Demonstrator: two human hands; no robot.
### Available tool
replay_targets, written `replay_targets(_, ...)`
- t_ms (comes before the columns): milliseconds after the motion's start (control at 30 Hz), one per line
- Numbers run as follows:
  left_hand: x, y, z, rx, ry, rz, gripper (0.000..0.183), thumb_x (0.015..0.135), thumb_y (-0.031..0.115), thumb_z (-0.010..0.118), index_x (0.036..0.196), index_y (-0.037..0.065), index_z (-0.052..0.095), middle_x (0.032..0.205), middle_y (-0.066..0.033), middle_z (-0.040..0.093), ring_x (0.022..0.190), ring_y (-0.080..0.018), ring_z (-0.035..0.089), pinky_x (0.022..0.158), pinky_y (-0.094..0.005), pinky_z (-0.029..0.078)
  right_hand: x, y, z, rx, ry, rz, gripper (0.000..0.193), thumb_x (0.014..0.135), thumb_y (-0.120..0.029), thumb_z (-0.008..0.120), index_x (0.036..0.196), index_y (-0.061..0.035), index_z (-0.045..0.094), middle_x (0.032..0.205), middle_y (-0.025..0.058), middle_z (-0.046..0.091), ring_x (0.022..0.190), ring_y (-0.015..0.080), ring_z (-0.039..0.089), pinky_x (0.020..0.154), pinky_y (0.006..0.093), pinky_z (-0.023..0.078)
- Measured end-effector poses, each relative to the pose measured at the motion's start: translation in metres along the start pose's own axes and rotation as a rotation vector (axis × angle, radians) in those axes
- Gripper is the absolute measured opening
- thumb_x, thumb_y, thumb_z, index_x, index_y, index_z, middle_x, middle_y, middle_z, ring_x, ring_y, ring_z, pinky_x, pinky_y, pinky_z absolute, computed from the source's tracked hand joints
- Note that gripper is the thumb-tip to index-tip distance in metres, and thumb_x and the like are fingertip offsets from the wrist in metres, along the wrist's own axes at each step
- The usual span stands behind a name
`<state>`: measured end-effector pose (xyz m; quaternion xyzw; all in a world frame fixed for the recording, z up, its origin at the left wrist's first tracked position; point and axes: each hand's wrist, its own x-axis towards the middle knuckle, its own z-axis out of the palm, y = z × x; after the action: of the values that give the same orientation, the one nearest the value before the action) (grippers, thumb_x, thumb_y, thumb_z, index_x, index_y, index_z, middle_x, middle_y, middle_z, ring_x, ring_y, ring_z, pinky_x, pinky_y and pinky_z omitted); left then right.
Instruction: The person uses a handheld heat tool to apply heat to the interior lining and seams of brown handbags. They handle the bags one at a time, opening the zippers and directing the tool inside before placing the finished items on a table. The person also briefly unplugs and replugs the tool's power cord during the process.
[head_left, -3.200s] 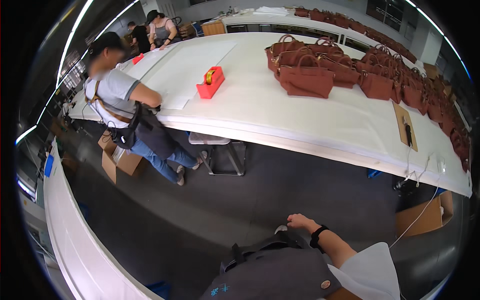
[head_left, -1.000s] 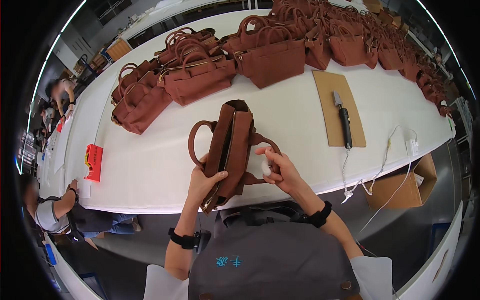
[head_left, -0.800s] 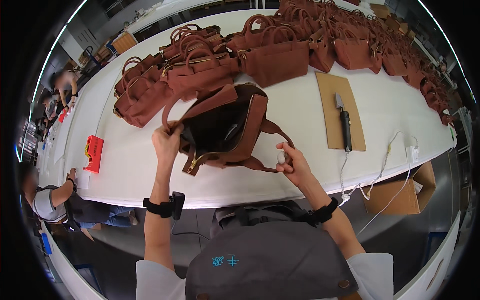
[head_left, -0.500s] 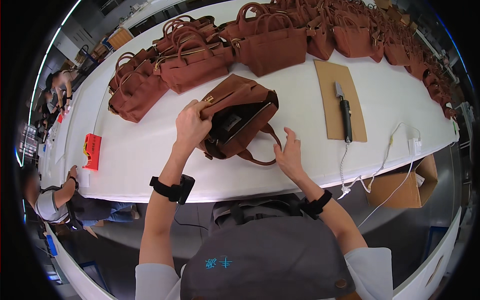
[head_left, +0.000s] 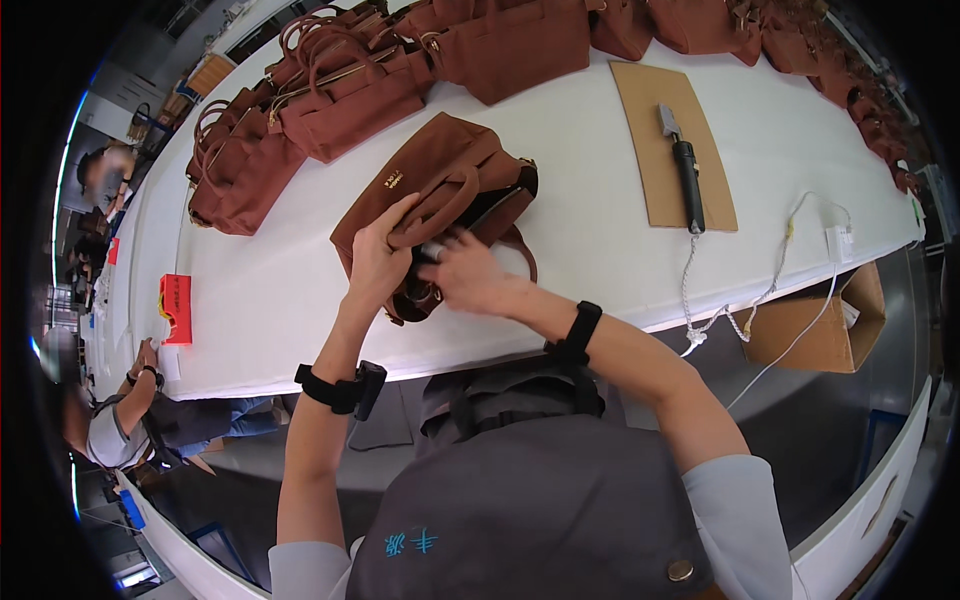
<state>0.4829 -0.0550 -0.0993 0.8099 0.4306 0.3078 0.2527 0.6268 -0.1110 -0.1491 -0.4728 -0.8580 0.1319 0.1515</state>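
Observation:
A reddish-brown handbag (head_left: 405,180) lies tilted on the white table in front of me, its dark mouth open toward me. My left hand (head_left: 380,262) is closed on the near rim of its front panel, beside one raised handle (head_left: 450,208). At the bag's mouth is my right hand (head_left: 472,278), its fingers smeared by motion. They partly cover the opening, so whether they grip anything does not show. The second handle (head_left: 525,262) hangs over the bag's right side.
Several similar brown bags (head_left: 350,105) stand along the far side. To the right, a black-handled tool with a metal blade (head_left: 688,180) and cord rests on cardboard (head_left: 640,120). A red tape dispenser (head_left: 176,308) sits left, near another person (head_left: 118,425). An open carton (head_left: 800,330) is below the table's right edge.
My right hand has moved left from beside the hanging handle to the bag's mouth. The bag has been turned so its front panel lies more upward, and one handle is now raised by my left hand.

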Motion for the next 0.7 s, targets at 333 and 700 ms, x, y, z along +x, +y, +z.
replay_targets(333,0.002,-0.005,-0.016,0.072,0.031,-0.015,0.042,0.077,-0.006,0.05,0.115,0.006,0.061,0.103,-0.0167,0.066,0.095,-0.0285,0.065,0.083,-0.0306,0.048,-0.039,0.043,0.015,0.055,0.012,0.262,0.047,0.075,-0.013,0.059,0.122,-0.0129,0.054,0.105,0.0167,0.059,0.105,0.0301,0.051,0.094,0.0433,0.035)
replay_targets(700,-0.006,-0.003,-0.014,0.056,-0.284,-0.12,0.05,0.075,-0.005,0.051,0.125,0.004,0.052,0.104,-0.0201,0.064,0.1,-0.0342,0.062,0.085,-0.0355,0.047,0.034,0.02,0.026,1.178,0.137,0.396,0.027,0.077,-0.007,0.054,0.103,-0.0022,0.061,0.091,0.0133,0.065,0.079,0.0271,0.062,0.074,0.0355,0.049)
